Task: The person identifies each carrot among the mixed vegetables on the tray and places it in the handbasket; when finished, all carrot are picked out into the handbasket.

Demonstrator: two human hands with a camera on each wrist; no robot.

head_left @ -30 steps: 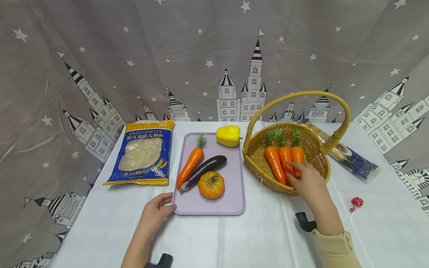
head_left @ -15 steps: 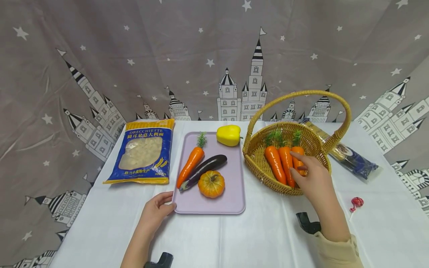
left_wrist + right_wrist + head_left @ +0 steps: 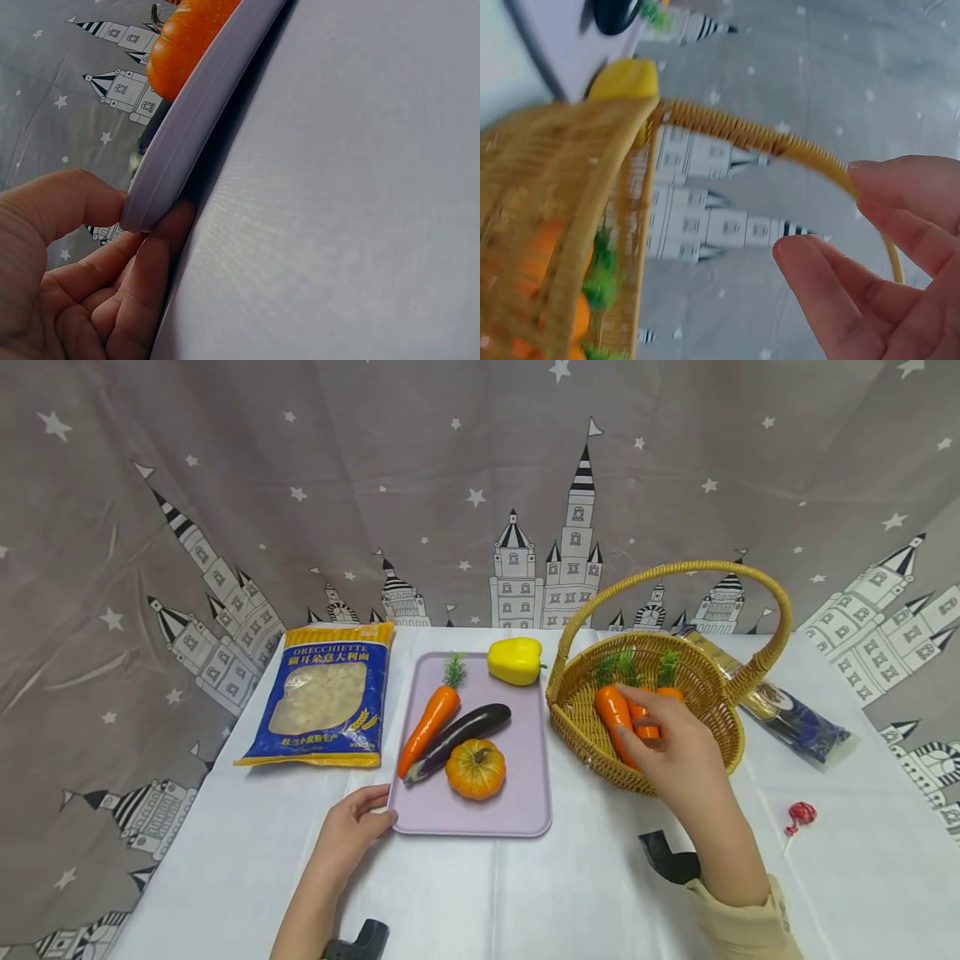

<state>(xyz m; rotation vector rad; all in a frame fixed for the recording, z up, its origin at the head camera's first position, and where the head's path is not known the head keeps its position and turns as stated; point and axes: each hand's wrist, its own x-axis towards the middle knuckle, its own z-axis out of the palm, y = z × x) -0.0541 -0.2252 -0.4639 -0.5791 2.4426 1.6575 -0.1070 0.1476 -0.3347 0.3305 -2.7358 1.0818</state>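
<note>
My left hand (image 3: 352, 828) grips the near left corner of a lilac tray (image 3: 521, 760). The left wrist view shows its thumb against the tray's rim (image 3: 196, 116) and fingertips tucked beneath. On the tray lie an orange carrot (image 3: 430, 729), a dark eggplant (image 3: 468, 732), a small orange pumpkin (image 3: 476, 769) and, at the far right corner, a yellow bell pepper (image 3: 515, 661). Over the wicker basket (image 3: 587, 753) hovers my right hand (image 3: 678, 739), thumb and fingers apart with nothing between them. Three carrots (image 3: 613, 712) lie in the basket, partly hidden by this hand.
A blue and yellow bag of orecchiette (image 3: 318, 697) lies left of the tray. Behind the basket's right side is a long pasta packet (image 3: 795, 718). A red lollipop (image 3: 802, 813) lies at the right. The basket's tall handle (image 3: 780, 618) arches above it.
My right hand shifts slightly right off the middle carrot, then back left and higher over the carrots. The left hand stays at the tray corner. The view tilts slightly.
</note>
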